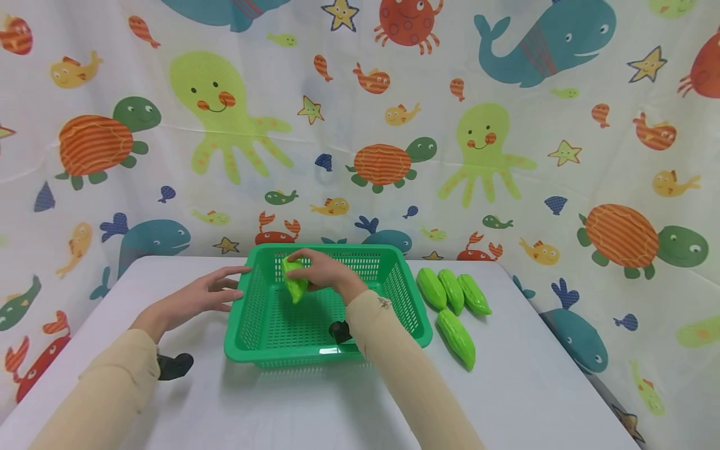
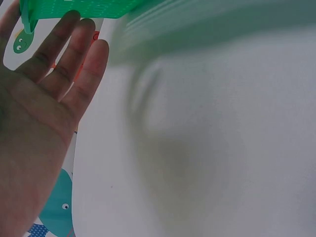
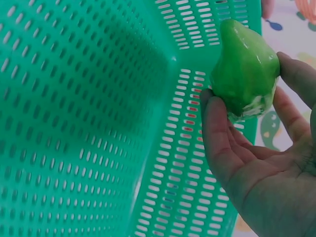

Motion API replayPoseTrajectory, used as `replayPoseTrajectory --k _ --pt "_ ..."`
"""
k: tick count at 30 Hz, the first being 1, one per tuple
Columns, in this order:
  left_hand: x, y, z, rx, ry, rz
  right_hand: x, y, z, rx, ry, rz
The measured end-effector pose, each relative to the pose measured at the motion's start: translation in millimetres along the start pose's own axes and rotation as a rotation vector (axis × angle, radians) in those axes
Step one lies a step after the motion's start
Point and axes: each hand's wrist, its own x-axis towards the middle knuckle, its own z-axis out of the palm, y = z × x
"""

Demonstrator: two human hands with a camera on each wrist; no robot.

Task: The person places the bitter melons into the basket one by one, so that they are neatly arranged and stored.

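My right hand (image 1: 323, 272) pinches a glossy bright green bitter melon (image 1: 295, 281) between thumb and fingers, inside the left back part of a green plastic basket (image 1: 328, 356). In the right wrist view the bitter melon (image 3: 246, 69) shows its narrow end, with the slotted basket wall behind it. My left hand (image 1: 199, 295) is at the basket's left side, its fingertips right at the rim. Seen from the left wrist, that hand's fingers (image 2: 63, 69) are spread and nearly straight, with nothing in the palm.
To the right of the basket, several more green bitter melons (image 1: 457, 337) lie on the white table (image 1: 540, 375). A curtain (image 1: 349, 212) printed with sea animals hangs behind the table and along its sides. Dark wrist cameras sit under both sleeves.
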Motion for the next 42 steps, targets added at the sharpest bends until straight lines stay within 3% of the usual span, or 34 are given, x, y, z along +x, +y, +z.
replayPoseTrajectory --k 18,28,42 --pt "1.3 -0.9 0.5 0.003 -0.001 0.005 15.4 3 20 0.001 0.006 0.016" --pt "0.9 0.2 -0.3 0.013 0.003 -0.004 22.2 8 25 -0.050 -0.151 0.094" --pt "2.8 -3.7 -1.3 -0.002 -0.002 -0.004 26.7 12 34 -0.042 -0.137 0.130"
